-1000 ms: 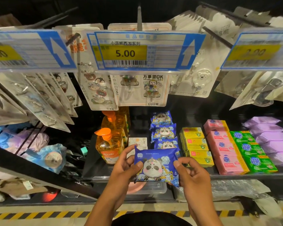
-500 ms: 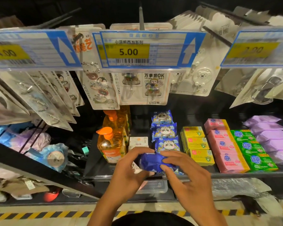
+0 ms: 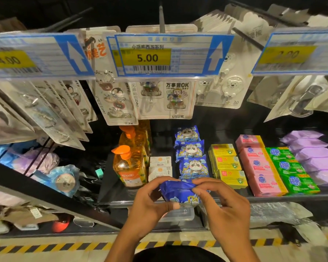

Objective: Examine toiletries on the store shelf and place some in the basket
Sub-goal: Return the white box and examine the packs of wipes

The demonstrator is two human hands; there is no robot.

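I hold a blue panda-print soap pack in both hands, just in front of the shelf edge. My left hand grips its left end, thumb underneath. My right hand pinches its top right edge. The pack is tilted so its plain blue back shows. Behind it a row of three matching panda packs lies on the shelf. No basket is in view.
Orange pump bottles and small white boxes stand left of the panda row. Yellow, pink and green soap boxes and purple packs lie to the right. Hook cards and price tags hang overhead.
A second ago the pack faced me with its panda print. Both hands have since turned it over and lowered it slightly toward the shelf edge.
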